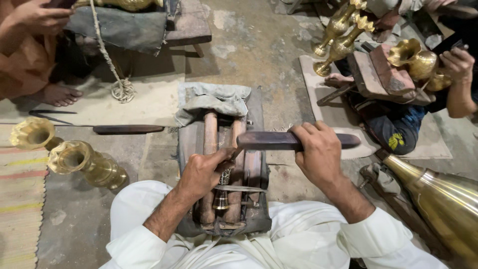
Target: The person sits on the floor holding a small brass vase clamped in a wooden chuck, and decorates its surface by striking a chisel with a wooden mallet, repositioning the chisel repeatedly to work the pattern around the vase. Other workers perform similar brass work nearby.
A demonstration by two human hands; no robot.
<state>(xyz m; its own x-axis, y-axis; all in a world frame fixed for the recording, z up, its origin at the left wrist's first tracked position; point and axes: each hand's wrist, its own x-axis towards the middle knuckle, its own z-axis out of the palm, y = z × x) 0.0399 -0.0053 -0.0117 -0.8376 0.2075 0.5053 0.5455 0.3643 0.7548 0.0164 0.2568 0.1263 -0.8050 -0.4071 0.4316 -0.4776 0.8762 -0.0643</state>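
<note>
My right hand (pixel 321 152) is closed around the dark wooden handle of a long scraping tool (pixel 279 141), held level across a low wooden work block (pixel 251 209). My left hand (pixel 201 172) grips the tool's front end by its metal tip, pressing it down onto a small brass piece (pixel 222 192) that lies in the groove between two wooden rollers (pixel 209 144). A grey cloth (pixel 214 102) is bunched at the far end of the block. White sleeves cover both my forearms.
Two brass vases (pixel 82 162) stand on the floor at left, beside a striped mat (pixel 20 199). A large brass vessel (pixel 443 199) lies at right. Other people sit at upper left and upper right, the latter holding brassware (pixel 413 57). Long tools (pixel 127 129) rest on a beige mat.
</note>
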